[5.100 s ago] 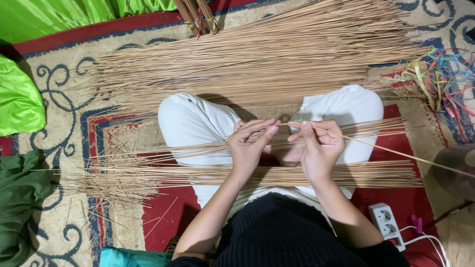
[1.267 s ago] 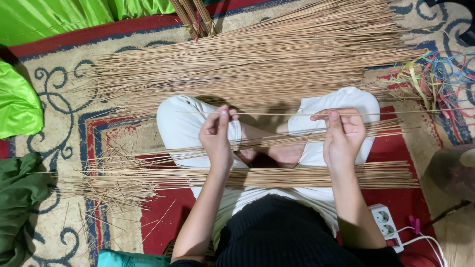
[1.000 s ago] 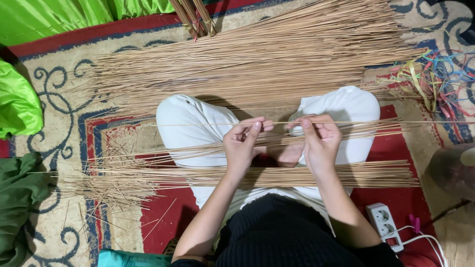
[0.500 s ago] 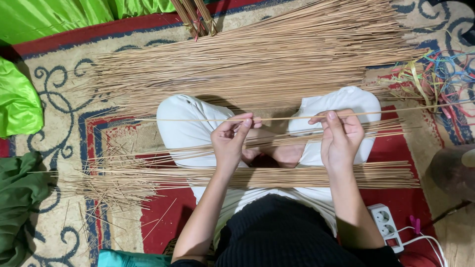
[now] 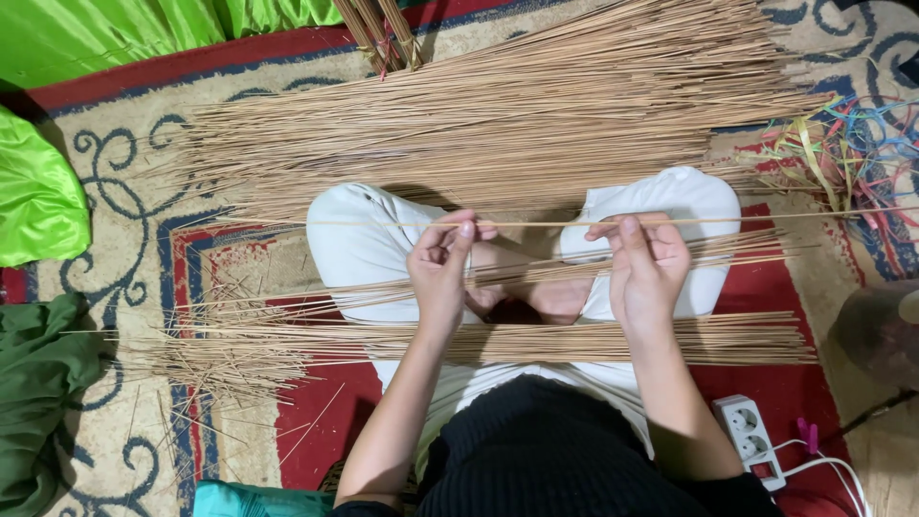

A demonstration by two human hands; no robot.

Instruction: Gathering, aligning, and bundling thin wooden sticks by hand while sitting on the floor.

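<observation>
Head view: I see both of my hands raised over my crossed legs, which are clad in white trousers [image 5: 364,239], and between them one thin stick [image 5: 536,224] is held level, running left to right across the knees. My left hand [image 5: 442,270] pinches the stick between thumb and fingertips near its left portion; the remaining fingers are curled in. My right hand [image 5: 646,266] pinches the same stick further right, thumb on the near side, fingers folded over it. The stick extends past both hands, its right end reaching toward the right edge of the carpet [image 5: 124,191], over a tangle of coloured plastic strips [image 5: 852,144]. Beyond my knees, a large pile of sticks [image 5: 498,115] lies spread across the far part of the carpet. A smaller layer of sticks [image 5: 517,342] lies across my lap, close to my black top [image 5: 555,450], and a thinner row [image 5: 402,292] crosses my legs just under the hands. At the near right corner of the carpet sits a white power strip [image 5: 749,436] with its cable. Bright green cloth [image 5: 38,191] lies at the left edge, with dark green cloth [image 5: 38,383] nearer to me.
</observation>
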